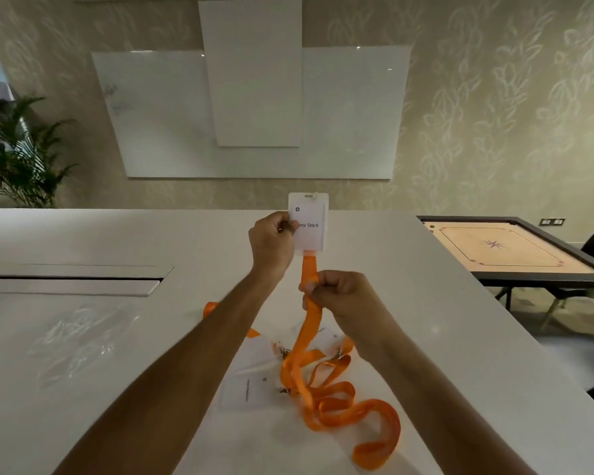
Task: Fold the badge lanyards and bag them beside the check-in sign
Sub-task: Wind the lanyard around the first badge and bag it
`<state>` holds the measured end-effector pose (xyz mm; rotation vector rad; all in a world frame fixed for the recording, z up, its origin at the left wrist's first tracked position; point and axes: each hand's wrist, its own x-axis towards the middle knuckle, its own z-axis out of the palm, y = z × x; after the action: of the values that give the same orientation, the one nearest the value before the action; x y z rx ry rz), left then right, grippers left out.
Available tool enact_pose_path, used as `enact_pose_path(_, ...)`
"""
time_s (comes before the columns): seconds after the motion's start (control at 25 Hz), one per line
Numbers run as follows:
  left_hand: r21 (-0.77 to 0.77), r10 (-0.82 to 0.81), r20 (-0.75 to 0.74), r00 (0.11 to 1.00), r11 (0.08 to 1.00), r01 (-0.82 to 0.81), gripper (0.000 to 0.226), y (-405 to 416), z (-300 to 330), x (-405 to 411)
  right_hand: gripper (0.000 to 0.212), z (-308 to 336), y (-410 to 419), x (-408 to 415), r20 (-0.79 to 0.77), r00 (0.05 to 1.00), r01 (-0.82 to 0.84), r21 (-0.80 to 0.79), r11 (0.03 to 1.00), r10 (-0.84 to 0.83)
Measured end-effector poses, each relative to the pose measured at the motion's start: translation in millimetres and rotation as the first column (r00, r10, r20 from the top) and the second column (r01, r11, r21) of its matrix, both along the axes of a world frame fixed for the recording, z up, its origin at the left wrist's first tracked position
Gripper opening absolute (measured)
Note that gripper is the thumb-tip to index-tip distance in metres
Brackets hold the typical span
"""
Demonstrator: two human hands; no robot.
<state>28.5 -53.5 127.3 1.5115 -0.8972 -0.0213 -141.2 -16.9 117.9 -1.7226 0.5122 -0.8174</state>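
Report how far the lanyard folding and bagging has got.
Done: nothing visibly; the clear plastic bags lie flat on the white table. In hand: the left hand holds up a name badge while the right hand grips its orange lanyard. Left: other badges and tangled straps await folding.

A white table [117,241] bears orange lanyards [336,402], badge cards [244,389] and clear bags [79,341].

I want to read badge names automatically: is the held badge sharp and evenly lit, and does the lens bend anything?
Head view: dim, soft lighting; the white name badge is slightly soft, its printed name partly covered by the left hand; the white table's edges splay with wide-angle distortion; small glints mark the glass wall panels.
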Motion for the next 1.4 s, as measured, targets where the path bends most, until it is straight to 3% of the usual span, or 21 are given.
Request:
enact_pose_path(0.16,-0.029,0.05,0.113,0.992,0.998,-0.047,0.017,4,3,-6,0.024,29,0,-14,0.141,0.979,-0.147,0.002,0.989,0.145)
enact_pose_path(0.48,0.011,0.021,0.235,0.972,1.0,-0.024,0.022,10,-6,-14,0.021,73,-18,-24,0.273,0.932,-0.219,-0.099,0.971,0.239)
enact_pose_path(0.92,0.097,-0.045,0.303,0.952,0.995,0.016,0.018,9,-24,-18,0.025,98,-72,-7,0.318,0.943,-0.028,-0.216,0.976,0.098)
enact_pose_path(1.4,0.108,-0.248,0.176,0.953,0.967,0.232,0.015,13,-26,-18,0.022,93,-140,17,0.276,0.958,0.158,-0.303,0.94,-0.072)
